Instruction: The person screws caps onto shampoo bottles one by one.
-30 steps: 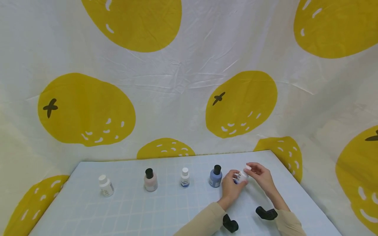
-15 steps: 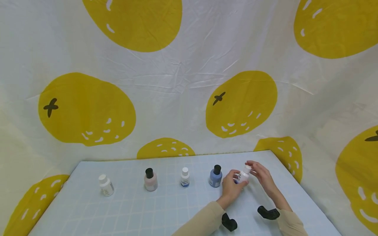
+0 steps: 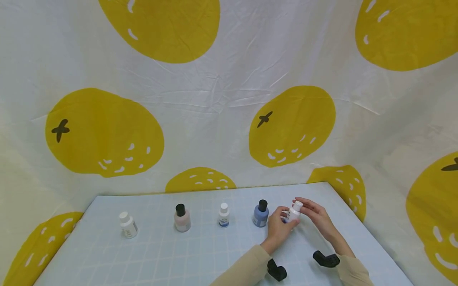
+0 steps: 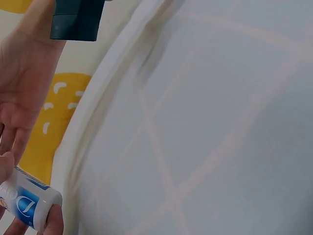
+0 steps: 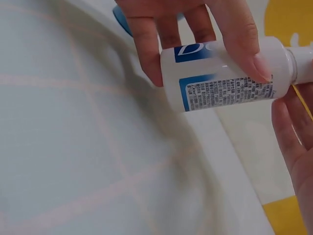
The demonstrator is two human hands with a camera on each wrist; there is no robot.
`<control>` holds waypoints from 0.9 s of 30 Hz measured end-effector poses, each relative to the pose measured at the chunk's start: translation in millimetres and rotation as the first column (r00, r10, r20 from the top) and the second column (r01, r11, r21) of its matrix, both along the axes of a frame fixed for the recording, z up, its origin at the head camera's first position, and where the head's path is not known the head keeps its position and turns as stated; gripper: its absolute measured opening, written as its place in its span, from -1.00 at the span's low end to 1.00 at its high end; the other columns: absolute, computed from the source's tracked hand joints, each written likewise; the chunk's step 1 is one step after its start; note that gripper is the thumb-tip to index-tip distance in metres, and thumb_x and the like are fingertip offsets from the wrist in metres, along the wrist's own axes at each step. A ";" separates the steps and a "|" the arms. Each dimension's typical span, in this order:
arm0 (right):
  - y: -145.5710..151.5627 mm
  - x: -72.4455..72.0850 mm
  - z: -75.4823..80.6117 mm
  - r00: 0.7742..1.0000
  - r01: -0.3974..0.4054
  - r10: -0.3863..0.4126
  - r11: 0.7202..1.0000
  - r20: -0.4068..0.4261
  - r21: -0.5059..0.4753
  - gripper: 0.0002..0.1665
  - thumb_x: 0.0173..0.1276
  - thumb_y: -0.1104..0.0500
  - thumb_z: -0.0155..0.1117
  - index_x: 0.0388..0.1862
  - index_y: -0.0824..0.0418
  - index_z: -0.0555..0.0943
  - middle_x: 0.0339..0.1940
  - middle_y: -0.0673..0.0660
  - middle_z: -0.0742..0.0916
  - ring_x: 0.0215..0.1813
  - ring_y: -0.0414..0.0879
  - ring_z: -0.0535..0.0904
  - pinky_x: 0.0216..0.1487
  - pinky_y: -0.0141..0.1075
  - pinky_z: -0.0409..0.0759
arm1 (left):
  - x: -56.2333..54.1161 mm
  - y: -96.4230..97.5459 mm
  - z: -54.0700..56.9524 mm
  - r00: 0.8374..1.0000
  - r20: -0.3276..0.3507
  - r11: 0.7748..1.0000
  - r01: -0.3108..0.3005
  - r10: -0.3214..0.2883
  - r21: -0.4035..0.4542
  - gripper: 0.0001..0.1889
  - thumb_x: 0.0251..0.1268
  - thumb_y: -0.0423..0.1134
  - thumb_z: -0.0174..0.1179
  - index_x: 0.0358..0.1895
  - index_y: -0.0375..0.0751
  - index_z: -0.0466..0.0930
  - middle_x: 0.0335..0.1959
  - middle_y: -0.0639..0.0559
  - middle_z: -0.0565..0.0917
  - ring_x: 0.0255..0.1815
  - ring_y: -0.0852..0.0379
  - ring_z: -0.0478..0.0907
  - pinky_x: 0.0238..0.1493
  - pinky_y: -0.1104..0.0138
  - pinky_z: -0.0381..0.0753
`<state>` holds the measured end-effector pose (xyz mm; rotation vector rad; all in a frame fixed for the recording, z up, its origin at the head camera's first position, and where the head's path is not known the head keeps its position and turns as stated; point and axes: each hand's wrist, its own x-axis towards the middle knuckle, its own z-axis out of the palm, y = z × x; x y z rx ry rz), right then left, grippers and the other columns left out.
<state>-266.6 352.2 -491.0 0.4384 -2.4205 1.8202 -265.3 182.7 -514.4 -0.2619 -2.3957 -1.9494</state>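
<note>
Tilted to the right, a white bottle with blue label patches (image 3: 294, 215) is held by my left hand (image 3: 278, 227) above the table's right side. In the right wrist view, my left fingers (image 5: 239, 41) wrap its body, the base toward the left. My right hand (image 3: 319, 218) is beside the white cap (image 3: 298, 204), its fingers extended around the cap's far side. The right wrist view shows right-hand fingertips (image 5: 288, 117) close below the bottle's neck. In the left wrist view, the bottle's base (image 4: 51, 208) shows at lower left.
Left of the hands stand a blue bottle with black cap (image 3: 261, 214), a small white bottle (image 3: 224, 216), a pale pink bottle with black cap (image 3: 182, 220) and another white bottle (image 3: 129, 227). A fruit-print curtain (image 3: 214, 131) hangs behind the pale blue table (image 3: 161, 258).
My right fingers pinched the cap a second ago, then came away from it, and now lie around it again. My left hand keeps its hold on the bottle, shifting slightly.
</note>
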 end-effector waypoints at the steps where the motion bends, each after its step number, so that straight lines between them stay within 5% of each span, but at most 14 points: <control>1: -0.6 0.4 0.7 1.000 0.013 -0.014 1.000 0.002 0.019 -0.47 0.52 0.14 -0.02 0.32 0.44 0.32 0.05 -0.39 0.62 0.08 -0.52 0.53 0.06 -0.63 0.41 | 0.1 -0.4 0.1 1.000 -0.010 1.000 -0.001 0.001 0.000 -0.63 0.01 -0.15 0.45 -0.10 -0.04 0.55 -0.29 0.15 0.62 -0.36 0.34 0.43 -0.34 0.48 0.43; 7: -4.2 3.8 4.9 0.997 0.079 -0.079 0.994 0.004 0.070 -0.46 0.47 0.12 0.08 0.30 0.40 0.37 0.03 -0.38 0.59 0.01 -0.53 0.52 0.04 -0.63 0.43 | 0.2 -2.6 -0.2 0.999 -0.035 1.000 -0.020 0.020 0.006 -0.63 -0.03 -0.17 0.47 -0.13 -0.08 0.56 -0.32 0.12 0.62 -0.37 0.32 0.45 -0.35 0.49 0.42; 14: -7.8 5.7 8.3 0.984 0.171 -0.175 0.976 0.024 0.132 -0.48 0.40 0.09 0.20 0.25 0.33 0.44 0.08 0.00 0.64 -0.07 -0.47 0.52 -0.01 -0.60 0.48 | -1.0 -1.0 -4.0 0.997 -0.062 0.999 -0.045 0.044 -0.016 -0.62 -0.07 -0.16 0.49 -0.15 -0.06 0.57 -0.34 0.16 0.62 -0.36 0.39 0.43 -0.34 0.50 0.43; 27: -14.0 -0.4 7.3 0.952 0.295 -0.304 0.943 0.040 0.152 -0.55 0.30 0.14 0.32 0.03 0.36 0.42 -0.24 -0.02 0.64 -0.27 -0.35 0.53 -0.18 -0.52 0.54 | 2.1 2.4 -4.6 0.995 -0.070 0.997 -0.074 0.073 -0.015 -0.61 -0.09 -0.13 0.50 -0.14 -0.02 0.58 -0.32 0.20 0.62 -0.31 0.38 0.45 -0.27 0.48 0.44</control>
